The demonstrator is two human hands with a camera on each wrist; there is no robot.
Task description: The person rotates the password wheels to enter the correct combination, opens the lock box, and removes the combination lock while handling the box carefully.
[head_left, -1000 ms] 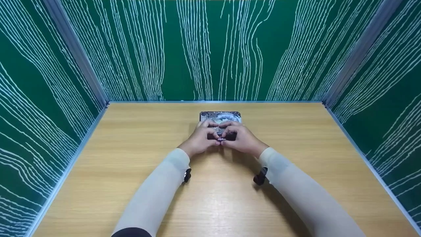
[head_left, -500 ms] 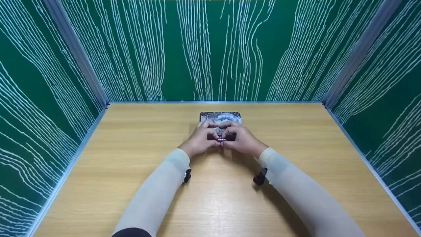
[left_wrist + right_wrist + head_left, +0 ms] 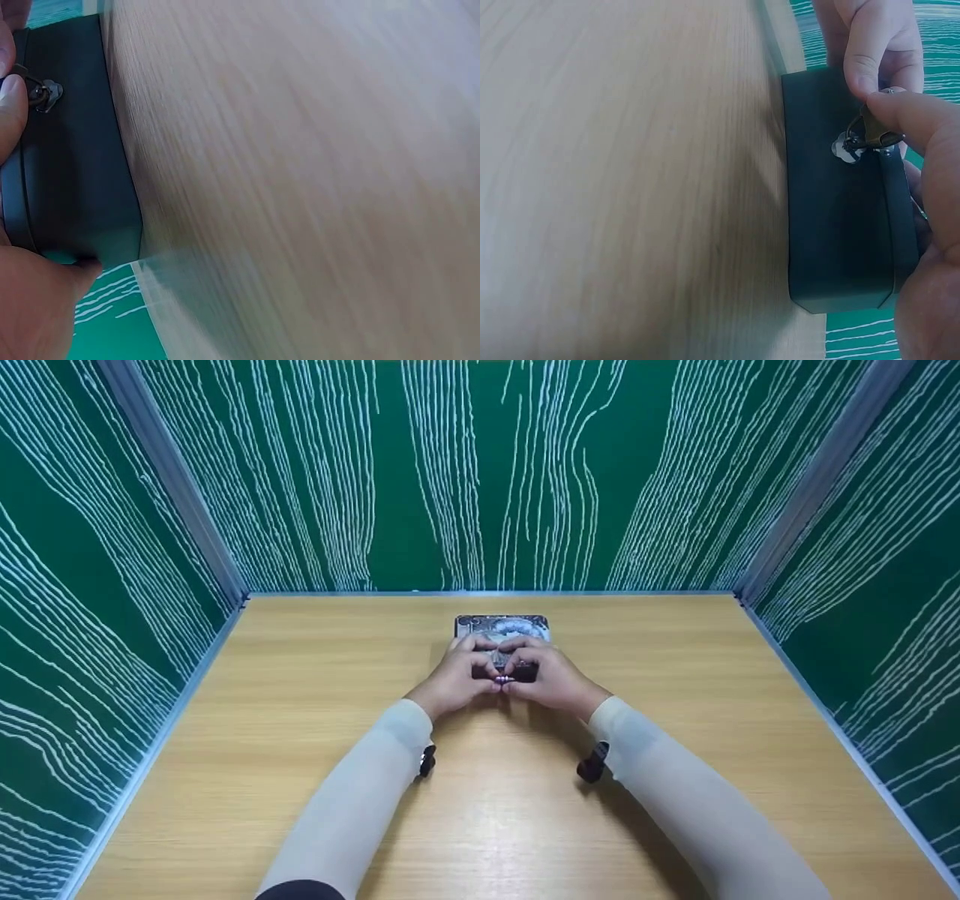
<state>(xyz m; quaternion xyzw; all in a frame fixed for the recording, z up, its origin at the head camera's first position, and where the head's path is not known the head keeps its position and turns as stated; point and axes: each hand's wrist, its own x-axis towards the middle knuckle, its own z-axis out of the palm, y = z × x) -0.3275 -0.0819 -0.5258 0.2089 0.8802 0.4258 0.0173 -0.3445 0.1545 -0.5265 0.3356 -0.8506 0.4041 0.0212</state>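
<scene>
The dark box [image 3: 840,225] with a patterned lid [image 3: 514,625] rests on the wooden table [image 3: 502,825], and at its near face the left hand [image 3: 456,675] and right hand [image 3: 553,675] both pinch a small bronze-coloured fastener [image 3: 877,135], the 2 thumb tips close together. That fastener sits right at the box's metal clasp [image 3: 841,148], while 2 pale sleeves [image 3: 360,787] reach in from the box's near side and a white-lined green wall [image 3: 401,495] stands beyond it

Flat green, white-lined panel [image 3: 493,472] borders far edge of light-brown wooden table [image 3: 495,810]; straight grey posts [image 3: 177,480] mark far corners.
</scene>
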